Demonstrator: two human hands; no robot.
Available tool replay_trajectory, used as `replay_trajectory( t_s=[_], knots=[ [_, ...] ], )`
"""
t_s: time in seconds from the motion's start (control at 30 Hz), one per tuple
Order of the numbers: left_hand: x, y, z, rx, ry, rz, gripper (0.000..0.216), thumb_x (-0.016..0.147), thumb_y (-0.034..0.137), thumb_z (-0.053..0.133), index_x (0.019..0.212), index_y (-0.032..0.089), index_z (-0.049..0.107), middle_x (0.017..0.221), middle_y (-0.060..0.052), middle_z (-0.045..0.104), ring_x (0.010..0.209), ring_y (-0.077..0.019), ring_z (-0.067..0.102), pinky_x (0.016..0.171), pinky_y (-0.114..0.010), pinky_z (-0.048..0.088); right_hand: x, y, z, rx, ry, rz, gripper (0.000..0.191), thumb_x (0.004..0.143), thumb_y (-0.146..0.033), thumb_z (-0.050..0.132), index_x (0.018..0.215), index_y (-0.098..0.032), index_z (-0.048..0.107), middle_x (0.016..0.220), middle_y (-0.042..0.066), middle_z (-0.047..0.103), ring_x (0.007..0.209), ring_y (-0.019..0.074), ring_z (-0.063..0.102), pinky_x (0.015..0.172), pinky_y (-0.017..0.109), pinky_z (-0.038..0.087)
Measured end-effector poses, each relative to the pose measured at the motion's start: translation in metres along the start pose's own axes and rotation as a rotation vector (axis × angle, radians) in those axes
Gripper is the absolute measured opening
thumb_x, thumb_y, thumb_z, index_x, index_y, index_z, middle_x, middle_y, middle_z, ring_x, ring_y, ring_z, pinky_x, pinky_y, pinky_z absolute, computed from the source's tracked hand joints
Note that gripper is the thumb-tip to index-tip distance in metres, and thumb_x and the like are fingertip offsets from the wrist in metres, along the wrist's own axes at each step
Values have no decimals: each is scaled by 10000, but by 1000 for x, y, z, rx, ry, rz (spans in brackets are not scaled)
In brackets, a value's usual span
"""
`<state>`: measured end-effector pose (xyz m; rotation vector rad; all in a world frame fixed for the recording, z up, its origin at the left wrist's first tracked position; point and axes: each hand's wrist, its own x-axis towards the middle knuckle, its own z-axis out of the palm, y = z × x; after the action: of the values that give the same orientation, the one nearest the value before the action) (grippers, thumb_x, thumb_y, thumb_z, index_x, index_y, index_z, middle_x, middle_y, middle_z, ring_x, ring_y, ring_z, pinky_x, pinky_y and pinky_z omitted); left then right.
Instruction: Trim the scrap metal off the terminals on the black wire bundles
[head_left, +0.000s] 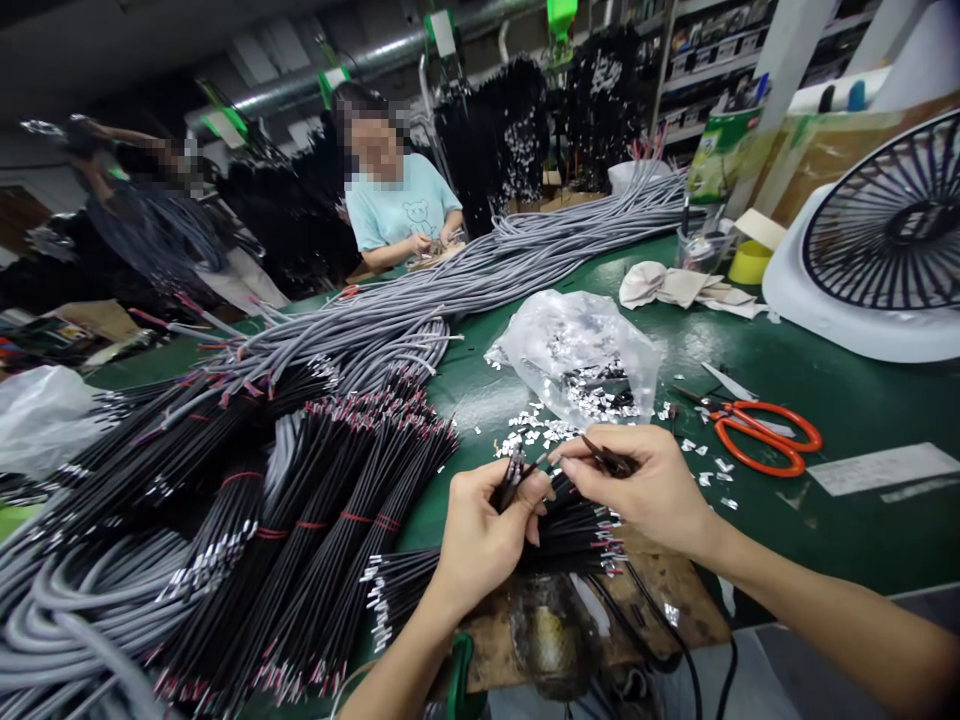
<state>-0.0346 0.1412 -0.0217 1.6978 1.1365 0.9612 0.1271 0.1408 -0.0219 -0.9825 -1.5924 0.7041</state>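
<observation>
My left hand (487, 530) is closed around a small bunch of thin black wires (514, 478), their stripped ends sticking up past my fingers. My right hand (645, 485) pinches one black wire (609, 461) near its tip, just right of the bunch. Both hands hover over a fan of black wires (577, 535) lying on a worn brown board (675, 600) at the near table edge. Small silver metal terminals (536, 432) are scattered on the green table (862, 420) just beyond my fingers, spilling from a clear plastic bag (577, 350).
Bundled black wires (300, 520) tied with red bands and grey cables (420, 300) cover the table's left. Orange-handled scissors (757, 430) lie right of the bag, with a white fan (877, 250) and crumpled cloth (675, 285) behind. A person in a light blue shirt (405, 210) works opposite.
</observation>
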Motion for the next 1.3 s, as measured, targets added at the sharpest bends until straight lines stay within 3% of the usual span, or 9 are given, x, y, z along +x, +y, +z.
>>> replay_trajectory(
  t_s=[0.23, 0.43, 0.53, 0.63, 0.73, 0.87, 0.93, 1.07, 1.3],
  knots=[
    [-1, -4, 1, 135, 102, 26, 275, 754, 336, 618, 576, 138, 548, 468, 32, 468, 444, -80, 404, 441, -210, 298, 0, 0, 1, 34, -1, 43, 139, 714, -169, 614, 745, -92, 727, 504, -10, 531, 440, 64, 400, 388, 187, 303],
    [2, -3, 4, 36, 191, 26, 139, 693, 263, 685, 716, 139, 628, 584, 29, 551, 464, -59, 411, 432, -176, 305, 0, 0, 2, -2, 21, 33, 157, 699, -124, 579, 745, -113, 729, 530, 4, 587, 445, 76, 431, 396, 197, 324],
    [2, -3, 2, -39, 118, 0, 148, 742, 269, 642, 683, 136, 613, 499, 43, 507, 429, -57, 412, 428, -173, 316, 0, 0, 2, -25, 9, 39, 153, 706, -130, 575, 734, -119, 726, 559, 15, 628, 473, 92, 497, 419, 200, 369],
    [0, -3, -1, -114, -68, -15, 265, 809, 329, 561, 645, 127, 612, 461, 39, 473, 390, -55, 404, 416, -181, 315, 0, 3, 3, -71, 9, 59, 153, 703, -126, 579, 746, -128, 726, 633, 32, 679, 530, 115, 572, 467, 211, 427],
    [0, -3, -3, -157, -211, -69, 289, 824, 336, 542, 656, 118, 627, 456, 32, 473, 380, -57, 394, 416, -189, 312, 1, 7, 2, -156, 92, 60, 139, 709, -139, 597, 761, -135, 725, 695, 44, 708, 586, 138, 620, 539, 235, 471],
    [6, -3, -4, -75, -34, 7, 228, 810, 313, 564, 803, 120, 685, 694, -45, 628, 640, -133, 550, 610, -228, 415, 3, 6, -2, -238, 132, -7, 180, 775, -276, 606, 717, -148, 718, 674, 44, 703, 579, 149, 623, 539, 250, 464],
    [8, -3, -4, -41, 53, 50, 221, 788, 306, 591, 867, 128, 695, 777, -51, 648, 716, -154, 561, 656, -241, 422, 3, 5, -4, -235, 104, -22, 196, 784, -320, 607, 807, -159, 716, 767, 50, 713, 664, 160, 642, 594, 255, 481],
    [9, -2, 0, -91, 166, 15, 195, 750, 299, 631, 828, 123, 657, 596, 13, 585, 529, -106, 522, 525, -215, 416, 2, 3, -4, -231, 29, -68, 280, 820, -308, 573, 1061, -187, 647, 980, 59, 677, 887, 172, 615, 794, 291, 468],
    [4, 2, 2, -93, 202, 39, 141, 748, 263, 633, 709, 133, 598, 503, 56, 492, 425, -63, 462, 438, -177, 371, 0, 6, -2, -241, -92, -34, 236, 848, -296, 539, 1002, -191, 684, 838, 45, 669, 737, 148, 603, 681, 283, 466]
  ],
)
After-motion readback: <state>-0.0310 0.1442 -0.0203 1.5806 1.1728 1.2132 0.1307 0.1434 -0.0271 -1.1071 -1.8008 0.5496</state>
